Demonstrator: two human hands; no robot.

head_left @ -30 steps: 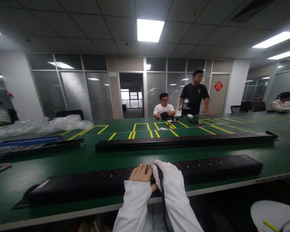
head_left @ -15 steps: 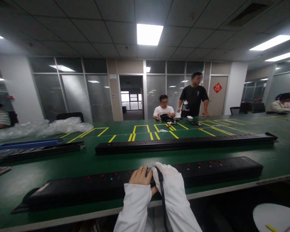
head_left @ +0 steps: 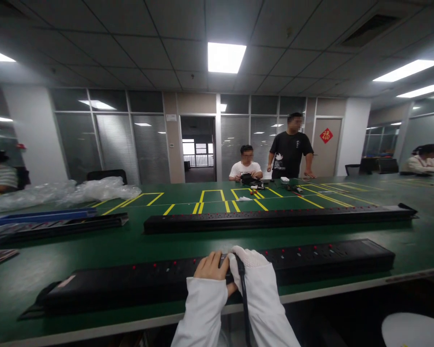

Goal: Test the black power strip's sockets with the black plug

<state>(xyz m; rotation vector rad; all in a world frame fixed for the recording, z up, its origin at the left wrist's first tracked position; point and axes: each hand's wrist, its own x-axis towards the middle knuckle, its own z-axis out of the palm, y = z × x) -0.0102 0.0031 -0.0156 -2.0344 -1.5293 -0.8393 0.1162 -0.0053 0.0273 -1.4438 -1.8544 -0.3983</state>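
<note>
A long black power strip [head_left: 130, 284] with red dots along its top lies near the front edge of the green table. At its middle, my left hand [head_left: 212, 266], bare, rests with fingers bent over the strip. Beside and touching it, my right hand [head_left: 251, 262] wears a white glove and is closed around a black cable [head_left: 244, 294] that hangs down over the table edge. Whatever lies between the two hands is mostly hidden. Farther back, a second long black strip [head_left: 275, 219] lies roughly parallel.
Clear plastic wrap [head_left: 97, 189] and blue and black rails [head_left: 58, 217] lie at the left on the green table [head_left: 188, 241]. Across it one person sits and another stands near small parts. More people are at both sides. A white round seat [head_left: 412, 330] is lower right.
The whole view has shifted slightly, with the scene sitting a little lower in the picture. Both hands keep the same place on the strip.
</note>
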